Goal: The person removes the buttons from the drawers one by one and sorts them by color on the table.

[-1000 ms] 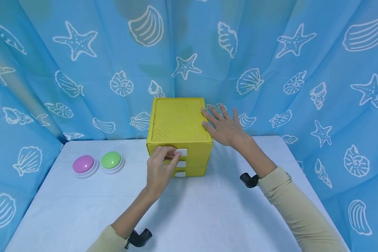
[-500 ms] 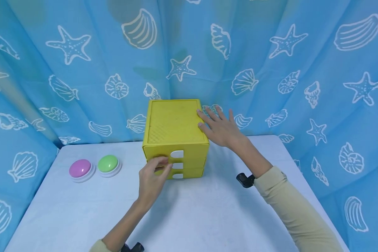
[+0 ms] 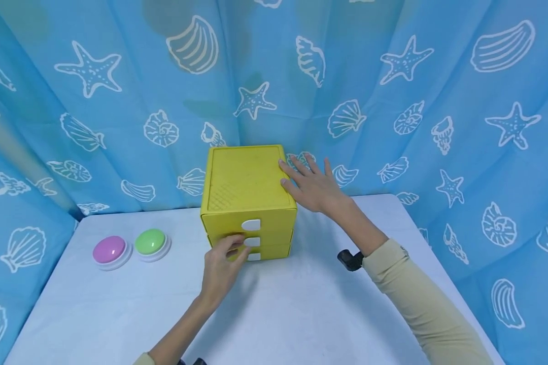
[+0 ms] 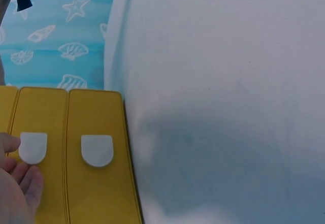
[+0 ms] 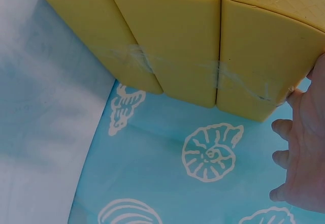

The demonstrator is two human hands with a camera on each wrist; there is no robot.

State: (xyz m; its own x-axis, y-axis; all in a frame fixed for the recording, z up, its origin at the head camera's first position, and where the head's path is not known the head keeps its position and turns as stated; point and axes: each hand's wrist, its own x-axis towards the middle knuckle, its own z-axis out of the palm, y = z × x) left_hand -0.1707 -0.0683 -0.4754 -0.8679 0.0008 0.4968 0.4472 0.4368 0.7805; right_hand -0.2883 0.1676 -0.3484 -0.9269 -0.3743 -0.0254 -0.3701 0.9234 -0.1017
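Observation:
A yellow three-drawer box (image 3: 246,177) with white tab handles stands on the table. My left hand (image 3: 221,266) is at its front, with bent fingers and thumb at the left edge of the middle drawer handle (image 3: 252,242). In the left wrist view that whole white handle (image 4: 33,148) shows between finger and thumb, not enclosed; I cannot tell how firmly they touch it. My right hand (image 3: 312,187) lies with spread fingers against the box's top right edge. The right wrist view shows the right hand (image 5: 307,148) beside the box's taped side (image 5: 172,46).
A purple push button (image 3: 109,249) and a green push button (image 3: 150,242) on white bases sit at the table's left. A blue shell-print curtain (image 3: 255,76) hangs behind the box and at both sides. White cloth covers the table (image 3: 301,314).
My left hand has let go of the top drawer handle and moved down to the middle one. My right hand stays against the box. The head view has shifted slightly.

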